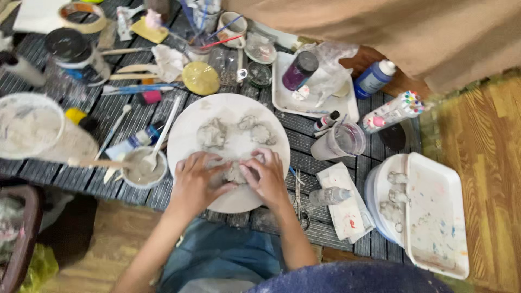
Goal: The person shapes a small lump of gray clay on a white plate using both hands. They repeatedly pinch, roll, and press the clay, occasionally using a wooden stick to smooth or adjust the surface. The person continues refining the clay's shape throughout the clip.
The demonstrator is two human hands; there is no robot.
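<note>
Head view looks down on both hands meeting over a lump of grey clay (234,173) at the near edge of a round white board (228,149). The left hand (196,182) curls its fingers (216,163) onto the lump from nine o'clock; the right hand (268,178) presses its fingertips (251,171) onto it from three o'clock. Both are bent and pinching the clay, neither fully clenched. Three more shaped clay pieces (213,133) lie on the board at twelve o'clock from the lump.

At nine o'clock, just beside the board, a small cup of grey slip (144,169) holds a white spoon (161,135). Farther out the same way sits a large tub of pale grey mix (27,127). At ten o'clock stand a dark-lidded jar (73,51) and a yellow round lid (201,78); a tape roll (82,16) lies beyond them.

At one o'clock a white rectangular tray (282,100) carries a purple bottle with a black cap (298,70) and crumpled clear plastic. Past it lies a blue bottle with a white cap (373,78), and a white tube with coloured dots (393,111). A clear plastic cup (342,141) rests at two o'clock. At three o'clock a small clear bottle (330,195) lies on a stained paper towel (344,209), and a paint-flecked white foam tray (434,217) rests on a white bucket (374,201), with small clay figures on its left edge.
</note>
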